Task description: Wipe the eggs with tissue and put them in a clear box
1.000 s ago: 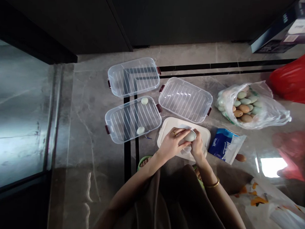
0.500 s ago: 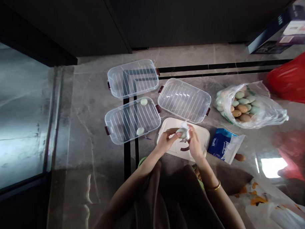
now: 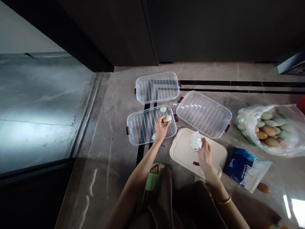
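On the marble floor (image 3: 111,133) before me: three clear tubs (image 3: 204,113) at twelve o'clock, a bag of eggs (image 3: 272,130) at two.

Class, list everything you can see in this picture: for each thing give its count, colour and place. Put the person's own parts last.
Clear plastic rectangular containers: three, on the grey floor, clustered at centre.
Pale eggs in the near-left container: one at its far edge, one partly hidden behind the wrist.
Cream plastic lid: one, flat, right of that container.
Clear plastic bag of green and brown eggs: one, far right.
Blue tissue packet: one, right of the lid.
Loose brown egg: one, beside the packet.
Green slipper: one, on a foot.
Left hand: holds a pale egg over the container.
Right hand: holds crumpled white tissue over the lid.
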A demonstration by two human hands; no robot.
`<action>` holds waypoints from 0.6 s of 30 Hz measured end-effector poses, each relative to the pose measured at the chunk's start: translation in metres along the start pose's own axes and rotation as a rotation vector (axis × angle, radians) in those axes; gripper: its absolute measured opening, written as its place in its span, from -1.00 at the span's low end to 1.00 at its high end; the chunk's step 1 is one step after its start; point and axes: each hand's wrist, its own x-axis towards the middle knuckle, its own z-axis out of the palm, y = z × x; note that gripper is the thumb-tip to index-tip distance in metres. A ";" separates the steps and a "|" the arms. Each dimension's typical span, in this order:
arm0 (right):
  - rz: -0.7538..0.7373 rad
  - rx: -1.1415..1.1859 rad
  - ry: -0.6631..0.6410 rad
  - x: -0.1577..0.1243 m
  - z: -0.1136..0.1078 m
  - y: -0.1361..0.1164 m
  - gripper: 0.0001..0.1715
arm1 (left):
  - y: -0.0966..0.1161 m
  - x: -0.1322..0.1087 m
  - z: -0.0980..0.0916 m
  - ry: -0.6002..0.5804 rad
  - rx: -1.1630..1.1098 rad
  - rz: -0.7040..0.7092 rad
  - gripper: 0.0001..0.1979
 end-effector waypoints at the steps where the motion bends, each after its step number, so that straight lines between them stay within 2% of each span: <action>1: 0.003 -0.017 -0.009 -0.004 0.001 0.001 -0.62 | -0.008 0.009 0.004 0.036 0.051 0.025 -0.63; 4: 0.026 -0.054 -0.013 -0.017 0.003 0.000 -0.63 | -0.023 0.025 0.017 0.069 0.114 0.040 -0.66; 7: 0.110 -0.129 -0.017 -0.026 0.004 -0.004 -0.61 | -0.030 0.028 0.028 0.096 0.119 0.034 -0.69; 10: 0.175 -0.200 -0.014 -0.028 0.002 -0.006 -0.58 | -0.033 0.029 0.032 0.108 0.130 0.047 -0.70; 13: 0.176 -0.236 -0.030 -0.024 0.001 -0.003 -0.56 | -0.034 0.030 0.034 0.103 0.130 0.064 -0.70; 16: 0.115 -0.219 -0.090 -0.012 0.003 0.005 -0.60 | -0.036 0.031 0.035 0.111 0.120 0.065 -0.59; 18: 0.062 -0.205 -0.157 -0.002 0.005 0.009 -0.63 | -0.038 0.033 0.034 0.118 0.102 0.054 -0.40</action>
